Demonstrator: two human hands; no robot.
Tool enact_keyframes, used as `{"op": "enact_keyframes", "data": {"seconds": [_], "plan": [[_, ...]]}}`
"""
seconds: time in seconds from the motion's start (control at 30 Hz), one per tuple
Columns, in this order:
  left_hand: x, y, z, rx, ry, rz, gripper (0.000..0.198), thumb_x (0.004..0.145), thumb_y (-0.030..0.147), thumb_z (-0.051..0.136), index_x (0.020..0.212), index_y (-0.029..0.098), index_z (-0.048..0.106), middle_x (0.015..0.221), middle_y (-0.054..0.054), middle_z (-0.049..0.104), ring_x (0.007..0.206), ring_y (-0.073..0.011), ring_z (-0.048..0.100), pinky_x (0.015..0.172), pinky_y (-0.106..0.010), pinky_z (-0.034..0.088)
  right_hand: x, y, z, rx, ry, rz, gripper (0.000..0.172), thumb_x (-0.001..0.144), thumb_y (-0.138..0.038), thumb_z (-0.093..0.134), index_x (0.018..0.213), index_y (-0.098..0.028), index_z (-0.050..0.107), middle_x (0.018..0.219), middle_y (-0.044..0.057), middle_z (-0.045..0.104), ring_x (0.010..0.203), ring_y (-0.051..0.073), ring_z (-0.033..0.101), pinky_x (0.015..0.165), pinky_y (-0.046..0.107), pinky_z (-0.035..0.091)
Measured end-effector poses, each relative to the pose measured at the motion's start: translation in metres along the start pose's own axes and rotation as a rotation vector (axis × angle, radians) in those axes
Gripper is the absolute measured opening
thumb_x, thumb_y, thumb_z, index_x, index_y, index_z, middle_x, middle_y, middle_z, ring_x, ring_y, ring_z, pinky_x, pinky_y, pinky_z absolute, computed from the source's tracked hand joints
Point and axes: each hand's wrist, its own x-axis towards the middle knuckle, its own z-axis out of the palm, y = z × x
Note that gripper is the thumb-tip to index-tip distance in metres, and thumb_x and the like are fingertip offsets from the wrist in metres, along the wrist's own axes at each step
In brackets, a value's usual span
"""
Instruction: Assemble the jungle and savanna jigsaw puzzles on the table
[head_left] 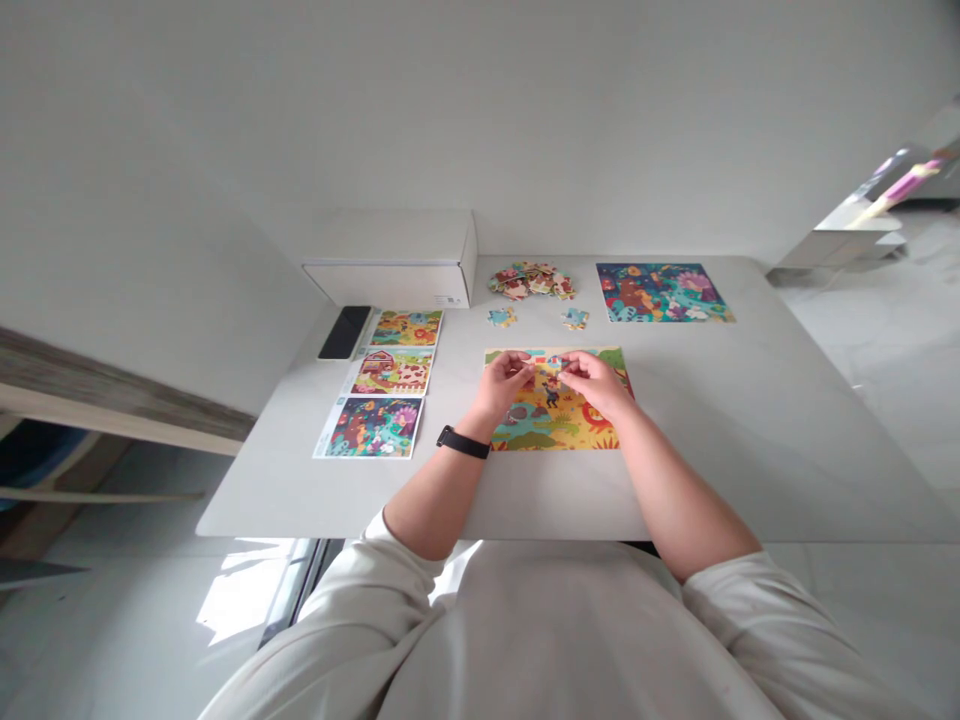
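A jigsaw puzzle (555,430) with a yellow jungle scene, a lion and a blue pond lies flat on the table in front of me. Over its upper left part is my left hand (508,385), thumb and fingers pinched together; what they hold, if anything, is too small to make out. My right hand (596,383) pinches a small bluish puzzle piece (555,362) above the puzzle's upper middle. Just beyond the hands lie two loose light-blue clusters of pieces, one on the left (502,317) and one on the right (575,318).
A heap of mixed puzzle pieces (531,281) lies farther back. At the back right is a dark-blue animal puzzle (664,292). Three picture cards (394,371) line the left side, beside a black phone (345,332). A white box (390,260) stands against the wall.
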Motion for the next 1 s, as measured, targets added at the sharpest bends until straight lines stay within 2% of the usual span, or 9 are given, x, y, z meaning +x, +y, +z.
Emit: {"op": "enact_keyframes", "data": {"seconds": [0.07,0.17,0.23,0.3,0.37,0.5,0.77,1.0], "plan": [[0.000,0.001,0.000,-0.002,0.006,-0.004,0.036,0.084,0.038,0.093,0.103,0.019,0.069,0.080,0.001,0.069,0.070,-0.0113,0.068,0.071,-0.025,0.061,-0.002,-0.004,-0.001,-0.049,0.068,-0.030,0.041,0.087,-0.052,0.074,0.117,-0.025,0.071,0.097,0.004,0.073,0.087,0.023,0.068,0.079,0.037,0.057],[-0.001,0.002,-0.001,-0.009,0.010,-0.006,0.037,0.084,0.039,0.094,0.103,0.019,0.069,0.080,0.001,0.069,0.070,-0.0115,0.069,0.071,-0.025,0.062,-0.008,-0.014,-0.003,-0.178,0.120,-0.176,0.036,0.093,-0.046,0.071,0.123,-0.027,0.070,0.119,0.010,0.074,0.107,0.028,0.070,0.091,0.042,0.060],[-0.001,0.002,-0.001,-0.020,0.012,0.004,0.038,0.083,0.039,0.094,0.102,0.019,0.069,0.081,0.001,0.070,0.070,-0.0116,0.069,0.071,-0.025,0.062,-0.012,-0.022,-0.003,-0.319,0.076,-0.323,0.036,0.093,-0.040,0.075,0.126,-0.028,0.071,0.135,0.012,0.071,0.126,0.032,0.067,0.106,0.049,0.057],[-0.001,0.003,-0.001,-0.028,0.017,0.009,0.038,0.083,0.039,0.095,0.102,0.019,0.069,0.081,0.001,0.070,0.070,-0.0114,0.069,0.071,-0.025,0.062,-0.015,-0.027,-0.002,-0.474,0.009,-0.430,0.037,0.092,-0.033,0.078,0.128,-0.030,0.072,0.142,0.012,0.068,0.138,0.035,0.061,0.119,0.055,0.050],[-0.002,0.003,-0.001,-0.026,0.019,0.003,0.039,0.082,0.039,0.095,0.103,0.019,0.069,0.082,0.001,0.071,0.071,-0.0114,0.070,0.072,-0.025,0.062,-0.015,-0.027,-0.002,-0.578,-0.031,-0.494,0.036,0.092,-0.027,0.078,0.128,-0.031,0.073,0.141,0.011,0.069,0.140,0.035,0.060,0.124,0.058,0.047],[-0.002,0.003,0.000,-0.022,0.008,-0.011,0.040,0.082,0.038,0.095,0.104,0.019,0.068,0.082,0.001,0.071,0.071,-0.0115,0.070,0.072,-0.025,0.062,-0.012,-0.019,-0.003,-0.629,-0.032,-0.610,0.037,0.093,-0.021,0.076,0.129,-0.030,0.073,0.137,0.010,0.071,0.133,0.033,0.064,0.119,0.058,0.052],[-0.001,0.001,0.002,0.002,0.016,-0.032,0.033,0.085,0.033,0.091,0.103,0.019,0.067,0.082,0.001,0.070,0.070,-0.0119,0.069,0.073,-0.027,0.062,-0.011,-0.013,-0.005,-0.651,-0.040,-0.596,0.030,0.096,-0.023,0.075,0.125,-0.031,0.076,0.136,0.009,0.071,0.132,0.031,0.066,0.119,0.055,0.053],[0.003,0.009,-0.012,0.166,0.210,0.146,0.012,0.094,0.025,0.075,0.104,0.021,0.070,0.097,-0.001,0.072,0.083,-0.0113,0.068,0.077,-0.022,0.054,-0.008,-0.004,-0.009,-0.684,0.076,-0.492,0.027,0.095,-0.021,0.074,0.121,-0.027,0.078,0.135,0.011,0.072,0.130,0.031,0.069,0.119,0.053,0.054]]}}
